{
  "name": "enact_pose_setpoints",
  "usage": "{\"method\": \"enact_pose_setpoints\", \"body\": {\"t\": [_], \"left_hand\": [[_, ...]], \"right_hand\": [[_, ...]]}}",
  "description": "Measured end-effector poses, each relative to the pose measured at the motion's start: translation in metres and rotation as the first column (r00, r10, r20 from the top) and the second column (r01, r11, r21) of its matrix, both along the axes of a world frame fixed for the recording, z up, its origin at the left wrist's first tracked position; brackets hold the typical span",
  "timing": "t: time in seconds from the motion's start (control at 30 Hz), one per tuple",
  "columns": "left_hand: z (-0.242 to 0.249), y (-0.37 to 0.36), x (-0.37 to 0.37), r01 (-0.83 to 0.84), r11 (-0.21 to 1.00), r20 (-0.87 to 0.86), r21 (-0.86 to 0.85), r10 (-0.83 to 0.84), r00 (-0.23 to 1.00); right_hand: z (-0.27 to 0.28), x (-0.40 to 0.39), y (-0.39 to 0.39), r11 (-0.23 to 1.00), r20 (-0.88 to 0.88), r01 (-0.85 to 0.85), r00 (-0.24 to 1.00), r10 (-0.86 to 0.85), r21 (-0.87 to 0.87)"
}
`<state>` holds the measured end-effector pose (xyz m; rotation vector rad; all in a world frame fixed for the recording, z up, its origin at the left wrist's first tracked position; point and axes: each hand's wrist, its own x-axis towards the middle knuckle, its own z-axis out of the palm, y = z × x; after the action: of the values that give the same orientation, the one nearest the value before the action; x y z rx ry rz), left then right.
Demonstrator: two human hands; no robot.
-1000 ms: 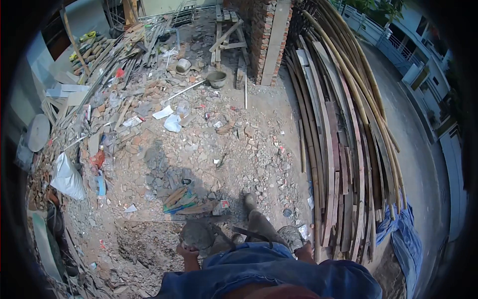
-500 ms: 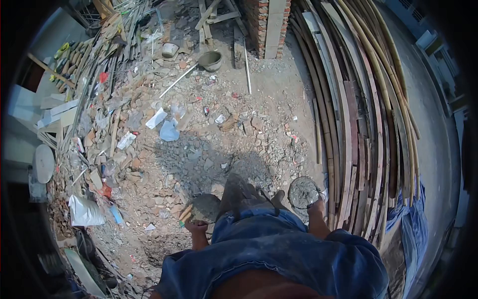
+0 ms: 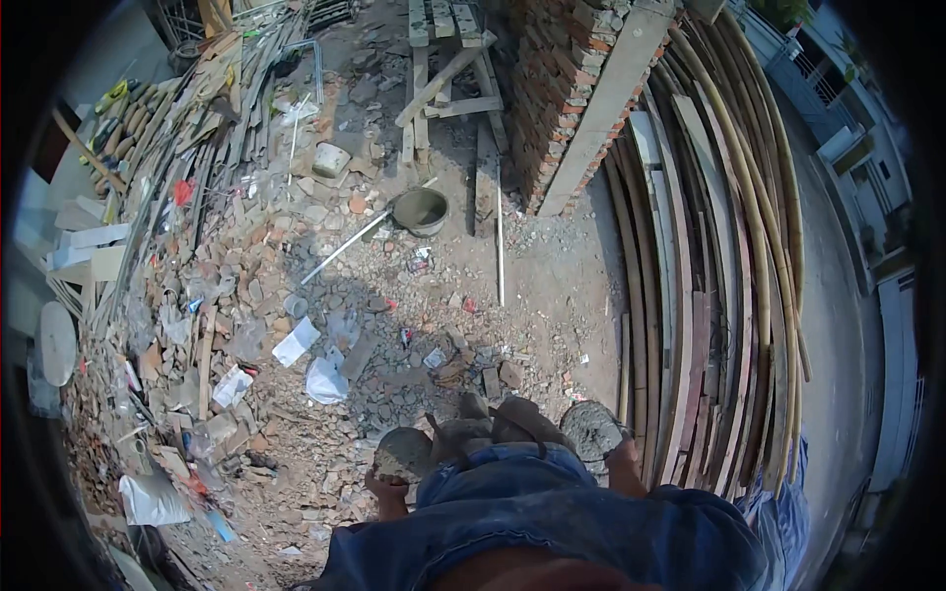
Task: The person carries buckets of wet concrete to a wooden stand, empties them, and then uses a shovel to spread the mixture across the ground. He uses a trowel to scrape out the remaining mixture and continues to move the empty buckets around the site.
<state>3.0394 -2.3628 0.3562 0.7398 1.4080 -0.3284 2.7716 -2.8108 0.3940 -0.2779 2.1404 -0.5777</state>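
Two round containers filled with wet grey mortar are beside the person's legs. My left hand [image 3: 387, 487] is closed at the near edge of the left container [image 3: 404, 454]. At the rim of the right container [image 3: 591, 430], my right hand [image 3: 623, 457] is closed too. Both containers hang beside the blue shorts, one on each side. How the fingers hook the rims or handles is too small to make out.
A dark bucket [image 3: 421, 211], a small white bucket [image 3: 330, 160] and a thin white pole [image 3: 501, 236] lie ahead. Rubble and plastic scraps cover the ground. A brick pillar [image 3: 572, 118] rises beyond; long bamboo and planks [image 3: 690, 345] line the right side.
The view has moved forward and tilted up, so the dark bucket, pillar and wooden trestle appear lower and larger. Both hands still hold the mortar containers.
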Motion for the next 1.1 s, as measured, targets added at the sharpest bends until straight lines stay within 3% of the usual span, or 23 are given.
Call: {"method": "enact_pose_setpoints", "body": {"t": [0.03,0.1,0.2,0.3,0.33,0.37,0.5,0.57,0.6,0.63,0.67,0.7,0.77,0.83,0.97,1.03,1.1], "left_hand": [[0.002,-0.013,0.023,0.002,1.000,0.018,-0.019,-0.002,1.000],[-0.004,-0.032,0.071,-0.019,1.000,0.004,-0.013,0.019,1.000],[-0.016,-0.056,0.136,0.040,0.990,0.217,-0.135,-0.009,0.976],[0.042,-0.115,0.217,0.068,0.996,0.222,-0.053,-0.055,0.973],[0.058,-0.124,0.239,0.069,0.997,0.224,-0.032,-0.060,0.973],[0.070,-0.137,0.265,0.104,0.990,0.281,-0.092,-0.075,0.957],[0.164,-0.221,0.372,0.229,0.959,0.437,-0.166,-0.136,0.889],[0.190,-0.248,0.424,0.401,0.907,0.534,-0.127,-0.278,0.798],[0.209,-0.264,0.449,0.453,0.878,0.579,-0.154,-0.291,0.761],[0.215,-0.272,0.475,0.548,0.816,0.674,-0.187,-0.299,0.675],[0.231,-0.291,0.497,0.574,0.791,0.717,-0.211,-0.273,0.641],[0.253,-0.311,0.519,0.602,0.764,0.758,-0.230,-0.248,0.604],[0.292,-0.347,0.559,0.636,0.735,0.798,-0.234,-0.228,0.557],[0.332,-0.387,0.627,0.759,0.608,0.898,-0.235,-0.164,0.409],[0.393,-0.455,0.717,0.890,0.419,0.982,-0.179,0.013,0.191],[0.427,-0.492,0.756,0.896,0.414,0.986,-0.163,0.040,0.161],[0.460,-0.530,0.795,0.889,0.453,0.994,-0.066,-0.051,0.100]], "right_hand": [[0.008,0.027,-0.010,1.000,-0.022,0.010,1.000,-0.010,0.000],[-0.048,0.027,-0.043,1.000,0.117,-0.030,0.993,0.029,0.008],[-0.095,0.081,-0.087,0.987,0.174,-0.160,0.972,0.159,-0.005],[-0.229,0.083,-0.143,0.773,0.225,-0.606,0.739,0.634,-0.189],[-0.167,0.146,-0.146,0.911,0.236,-0.411,0.883,0.405,-0.024],[-0.051,0.240,-0.138,0.984,0.189,-0.145,0.974,0.124,0.104],[-0.048,0.317,-0.188,0.982,0.171,-0.185,0.970,0.174,0.048],[-0.073,0.336,-0.213,0.964,0.191,-0.266,0.945,0.264,-0.016],[-0.111,0.327,-0.227,0.906,0.159,-0.419,0.892,0.423,-0.063],[-0.165,0.313,-0.244,0.728,0.052,-0.676,0.728,0.684,-0.113],[-0.200,0.309,-0.260,0.560,-0.037,-0.819,0.568,0.822,-0.126],[-0.198,0.330,-0.261,0.566,-0.028,-0.815,0.573,0.819,-0.127],[-0.163,0.388,-0.268,0.671,-0.042,-0.670,0.717,0.696,-0.319],[-0.061,0.498,-0.272,0.951,0.204,-0.233,0.940,0.274,-0.204],[-0.093,0.541,-0.298,0.961,0.104,-0.245,0.961,0.258,-0.127],[-0.082,0.567,-0.301,0.967,0.107,-0.218,0.967,0.232,-0.131],[-0.084,0.581,-0.302,0.977,0.065,-0.206,0.976,0.209,-0.059]]}}
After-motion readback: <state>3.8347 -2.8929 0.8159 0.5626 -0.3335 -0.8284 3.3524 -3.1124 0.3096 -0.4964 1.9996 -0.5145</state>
